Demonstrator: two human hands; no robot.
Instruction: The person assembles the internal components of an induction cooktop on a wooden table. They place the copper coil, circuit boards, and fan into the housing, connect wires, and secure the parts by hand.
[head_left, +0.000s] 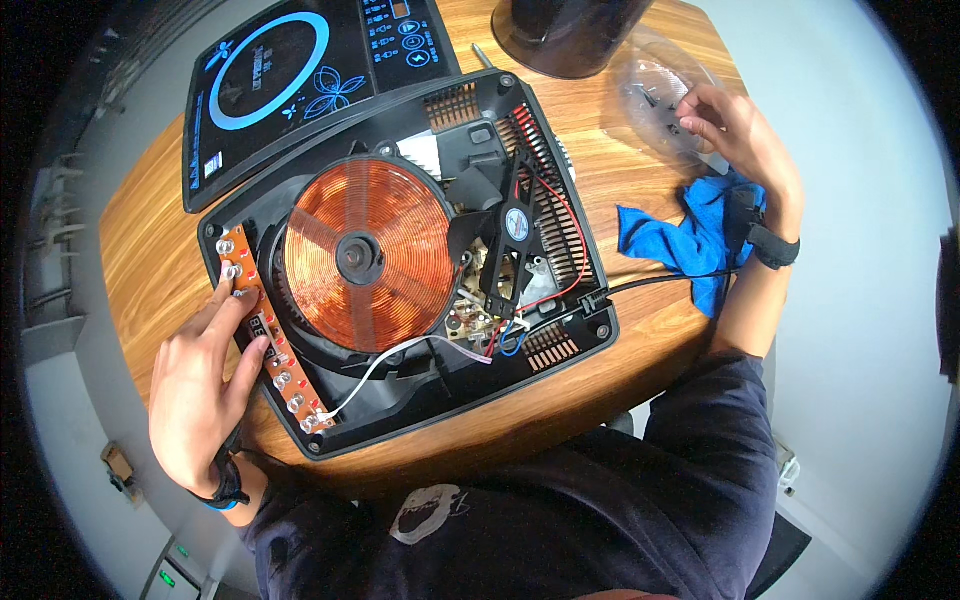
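Observation:
The opened black housing of an induction cooker lies before me, with a round copper coil and a black fan inside. My left hand rests on the orange circuit board along the housing's left side. Its fingertips touch the board's upper part, and the thumb lies apart from them, near the dark display. On the far right, my right hand is over a clear plastic dish with several small dark screws. Thumb and fingers are drawn together in a pinch; whatever is between them is too small to make out.
The glass top panel lies at the far left behind the housing. A dark cylindrical container stands at the back. A screwdriver tip shows nearby. A blue cloth and a black power cable lie to the right.

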